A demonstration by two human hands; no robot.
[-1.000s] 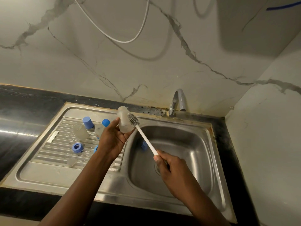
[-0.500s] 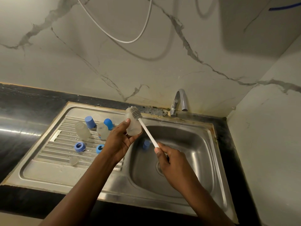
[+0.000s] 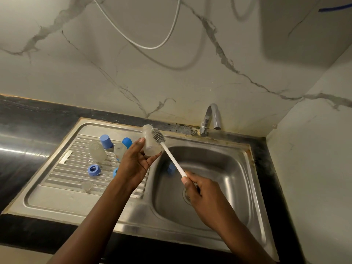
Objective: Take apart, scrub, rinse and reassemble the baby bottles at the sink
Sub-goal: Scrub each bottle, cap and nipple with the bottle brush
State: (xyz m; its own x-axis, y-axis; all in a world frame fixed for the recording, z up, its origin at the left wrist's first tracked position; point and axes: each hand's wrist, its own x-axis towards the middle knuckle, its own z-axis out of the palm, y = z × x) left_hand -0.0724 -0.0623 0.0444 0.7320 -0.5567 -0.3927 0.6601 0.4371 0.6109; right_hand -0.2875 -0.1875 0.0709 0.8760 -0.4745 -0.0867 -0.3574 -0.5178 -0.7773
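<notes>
My left hand (image 3: 136, 164) holds a clear baby bottle body (image 3: 150, 142) above the sink's left rim, tilted with one end pointing up and back. My right hand (image 3: 202, 195) grips the white handle of a bottle brush (image 3: 172, 157). Its grey bristle head (image 3: 158, 135) lies against the outside of the bottle. On the drainboard (image 3: 62, 191) lie another clear bottle (image 3: 97, 151), a third bottle (image 3: 120, 150), two blue caps (image 3: 105, 141) (image 3: 127, 141), a blue collar ring (image 3: 94, 170) and a clear teat (image 3: 87, 186). A blue part (image 3: 171, 168) sits in the basin.
The steel sink basin (image 3: 224, 168) has its drain under my right hand. A chrome tap (image 3: 210, 119) stands at the back, with no water running. Black counter surrounds the sink, and a marble wall rises close on the right. A white cable hangs above.
The bottle and brush stay together in my hands while the brush head slides up along the bottle's outside. Both hands shifted slightly as the camera moved.
</notes>
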